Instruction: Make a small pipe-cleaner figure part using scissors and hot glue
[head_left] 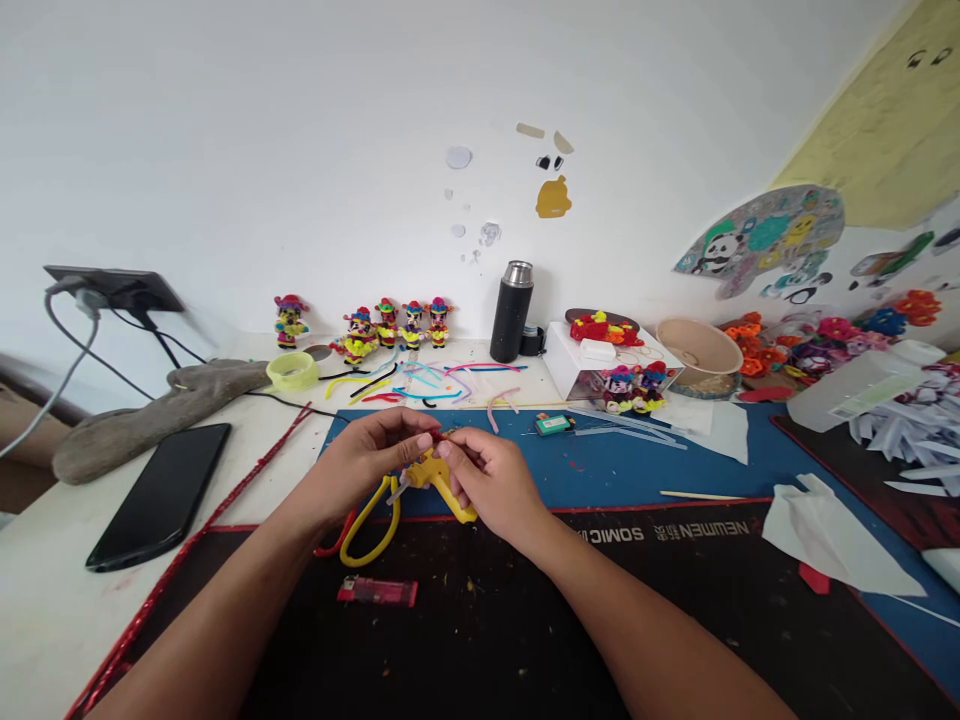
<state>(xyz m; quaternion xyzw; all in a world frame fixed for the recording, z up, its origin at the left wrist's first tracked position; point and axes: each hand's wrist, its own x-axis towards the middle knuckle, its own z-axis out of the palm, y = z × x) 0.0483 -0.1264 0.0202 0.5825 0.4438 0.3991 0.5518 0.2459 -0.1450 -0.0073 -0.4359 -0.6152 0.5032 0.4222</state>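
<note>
My left hand (379,455) and my right hand (491,478) meet near the middle of the desk. Thumb and fingers of each are pinched around a small dark red piece (437,436), mostly hidden by the fingertips. Just beneath them lies a yellow glue gun (448,487), its metal nozzle pointing down to the left. Scissors with a yellow handle (370,557) rest below my left hand, a red handle part beside them. A transparent red lighter (377,591) is on the black mat (480,640) nearer to me.
Small figures (360,335) line the wall beside a black thermos (512,312). Pipe cleaners (427,381) lie in front of them. A phone (161,497) and a red braided strand (247,483) are at left; a white box (562,365), bowl (699,352) and papers (836,535) at right.
</note>
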